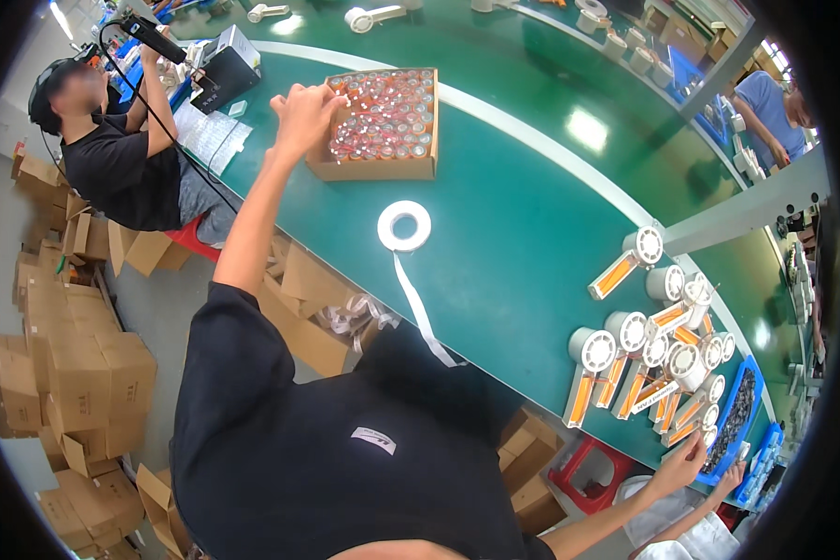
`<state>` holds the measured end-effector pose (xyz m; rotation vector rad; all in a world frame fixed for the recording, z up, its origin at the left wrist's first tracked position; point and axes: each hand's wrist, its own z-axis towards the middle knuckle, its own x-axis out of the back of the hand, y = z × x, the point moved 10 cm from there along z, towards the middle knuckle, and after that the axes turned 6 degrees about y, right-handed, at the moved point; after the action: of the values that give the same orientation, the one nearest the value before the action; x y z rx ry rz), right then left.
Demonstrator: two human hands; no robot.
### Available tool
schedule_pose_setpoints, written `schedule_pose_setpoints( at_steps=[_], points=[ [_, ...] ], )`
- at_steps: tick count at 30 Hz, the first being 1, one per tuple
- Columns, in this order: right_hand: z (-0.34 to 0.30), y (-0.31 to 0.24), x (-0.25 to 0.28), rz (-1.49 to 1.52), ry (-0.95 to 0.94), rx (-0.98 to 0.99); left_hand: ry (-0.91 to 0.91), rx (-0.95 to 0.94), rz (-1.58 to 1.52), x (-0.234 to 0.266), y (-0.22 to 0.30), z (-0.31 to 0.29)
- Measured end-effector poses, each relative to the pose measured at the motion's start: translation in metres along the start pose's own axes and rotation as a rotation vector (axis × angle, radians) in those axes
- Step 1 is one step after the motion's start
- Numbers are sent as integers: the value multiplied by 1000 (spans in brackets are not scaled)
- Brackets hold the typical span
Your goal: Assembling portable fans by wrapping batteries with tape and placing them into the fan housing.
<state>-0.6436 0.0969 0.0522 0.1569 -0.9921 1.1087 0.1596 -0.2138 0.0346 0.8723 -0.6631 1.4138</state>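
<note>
My left hand (pixel 304 119) reaches over the left edge of a cardboard box (pixel 383 169). Its fingers are curled together; what they pinch, if anything, cannot be made out. Packed in the box are many small round metal-topped parts (pixel 387 117) with reddish wires and white tips. Far to the right, my right hand (pixel 683 463) has its fingers closed at the handle of a white handheld fan (pixel 683 435) with an orange strip, at the near end of a cluster of similar fans (pixel 595 350). Between my hands lies a roll of white tape (pixel 404 226), its loose end trailing over the table's near edge.
A blue tray (pixel 743 397) of small dark parts sits beside the fans, where another person's hand (pixel 730 480) reaches in. A co-worker (pixel 112 149) sits at the left near a black device (pixel 229 70). Cardboard boxes (pixel 84 373) and a red stool (pixel 592 474) stand below the green table (pixel 504 243).
</note>
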Motion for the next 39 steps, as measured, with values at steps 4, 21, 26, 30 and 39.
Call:
schedule_pose_setpoints(
  at_steps=[4,21,26,30,39],
  points=[
    [1,-16,-4,61,-52,-24,-6,10,-95,23,7,9],
    [-129,-439,-34,979,-415,595,185,-546,-112,173,220,-28],
    [-170,-445,-66,970,-624,564,-28,-655,-317,166,281,-77],
    [-173,-389,-79,1222,-725,271,-265,-604,-468,135,272,-90],
    [-209,-323,-116,1210,-1095,-212,-303,-379,-140,13,164,-125]
  ],
)
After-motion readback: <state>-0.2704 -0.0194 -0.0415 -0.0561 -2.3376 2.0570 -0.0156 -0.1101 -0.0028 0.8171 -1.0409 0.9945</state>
